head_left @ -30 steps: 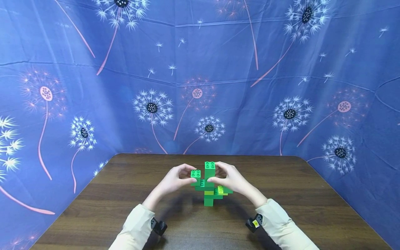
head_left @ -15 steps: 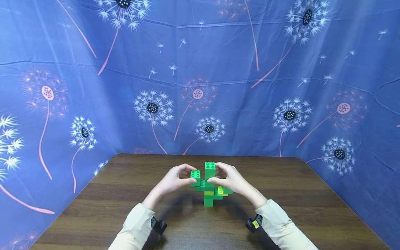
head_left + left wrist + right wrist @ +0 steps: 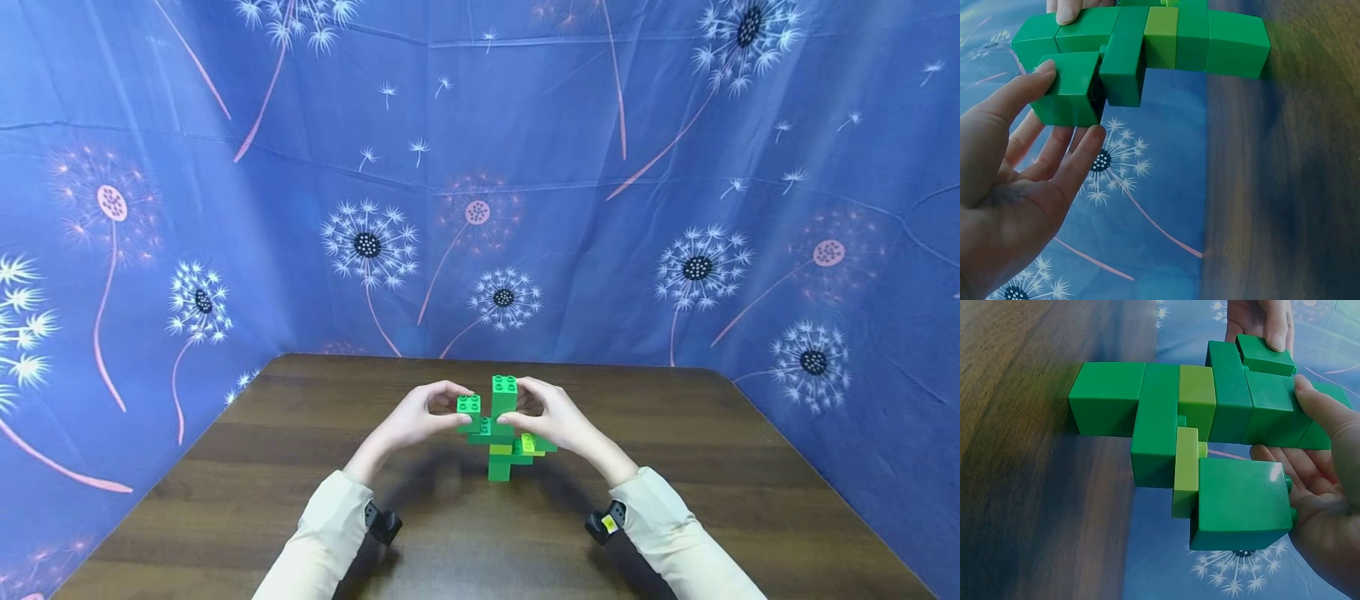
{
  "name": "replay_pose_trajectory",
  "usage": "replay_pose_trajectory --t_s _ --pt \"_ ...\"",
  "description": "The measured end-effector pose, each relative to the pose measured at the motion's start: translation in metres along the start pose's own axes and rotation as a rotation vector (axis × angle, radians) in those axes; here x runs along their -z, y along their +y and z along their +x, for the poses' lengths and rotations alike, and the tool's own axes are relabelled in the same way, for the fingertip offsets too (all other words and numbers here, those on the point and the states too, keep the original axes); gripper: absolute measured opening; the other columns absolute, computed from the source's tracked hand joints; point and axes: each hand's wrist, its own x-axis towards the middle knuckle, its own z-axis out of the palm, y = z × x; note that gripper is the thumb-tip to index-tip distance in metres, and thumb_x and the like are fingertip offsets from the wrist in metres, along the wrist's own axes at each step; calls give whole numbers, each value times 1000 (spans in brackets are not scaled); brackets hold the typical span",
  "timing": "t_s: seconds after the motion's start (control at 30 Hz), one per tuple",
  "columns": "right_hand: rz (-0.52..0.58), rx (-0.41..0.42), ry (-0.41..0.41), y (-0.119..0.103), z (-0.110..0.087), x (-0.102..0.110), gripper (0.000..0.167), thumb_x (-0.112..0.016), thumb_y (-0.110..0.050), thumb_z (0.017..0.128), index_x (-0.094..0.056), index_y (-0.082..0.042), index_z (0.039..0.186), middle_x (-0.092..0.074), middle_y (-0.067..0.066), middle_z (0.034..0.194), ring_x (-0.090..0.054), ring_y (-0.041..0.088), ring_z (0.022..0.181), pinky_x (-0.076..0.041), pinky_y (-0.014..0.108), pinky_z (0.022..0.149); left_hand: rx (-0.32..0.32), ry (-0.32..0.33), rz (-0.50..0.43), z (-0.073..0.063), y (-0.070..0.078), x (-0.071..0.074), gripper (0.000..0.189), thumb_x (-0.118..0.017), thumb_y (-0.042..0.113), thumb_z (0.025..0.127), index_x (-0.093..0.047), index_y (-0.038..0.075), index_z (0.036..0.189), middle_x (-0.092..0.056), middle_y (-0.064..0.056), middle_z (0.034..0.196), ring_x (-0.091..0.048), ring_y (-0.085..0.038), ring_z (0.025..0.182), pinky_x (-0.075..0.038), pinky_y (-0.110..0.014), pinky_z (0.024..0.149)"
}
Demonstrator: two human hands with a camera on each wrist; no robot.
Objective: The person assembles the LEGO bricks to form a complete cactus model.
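Note:
An upright toy brick structure (image 3: 501, 440) of green and lime bricks is at the middle of the table, with branches to both sides. On its left branch, my left hand (image 3: 420, 414) pinches a green brick (image 3: 1067, 94) between thumb and fingers. My right hand (image 3: 553, 414) grips the tall green upper part of the column (image 3: 504, 400), thumb in front and fingers behind. On the right branch, a lime brick (image 3: 1186, 472) and a larger green brick (image 3: 1244, 497) sit below the right hand. The base brick (image 3: 498, 471) is lowest, with the wooden tabletop around it.
The brown wooden table (image 3: 300, 467) spreads out on both sides. Behind it hangs a blue cloth (image 3: 585, 250) printed with dandelions. Each wrist carries a small black camera, such as the left camera (image 3: 384, 525).
The scene sits slightly higher in the head view, as that camera has tilted a little down. Both hands keep their holds, and the bricks keep their arrangement.

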Motion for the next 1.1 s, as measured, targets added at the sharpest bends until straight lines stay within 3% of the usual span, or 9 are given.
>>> replay_pose_trajectory --t_s 0.53,0.87,1.1 --pt "14 0 5 5 1 -1 36 -73 -30 81 -60 -13 110 -68 2 91 -66 11 77 -53 27 72 4 -7 25 1 1 1 35 -73 21 82 -65 13 115 -68 -2 98 -62 -12 88 -48 -31 80" --pt "2 0 0 6 -1 -1 37 -73 -34 81 -61 -14 110 -68 0 89 -65 9 76 -52 26 75 -31 -13 52 0 -2 -1 36 -72 16 83 -63 5 115 -67 -10 102 -63 -17 89 -49 -35 80" --pt "4 2 13 6 1 -2 35 -74 -30 80 -62 -14 108 -68 1 89 -65 9 76 -52 26 73 -66 -9 61 -8 25 2 34 -70 5 82 -61 -4 114 -66 -18 103 -63 -28 91 -48 -48 84"
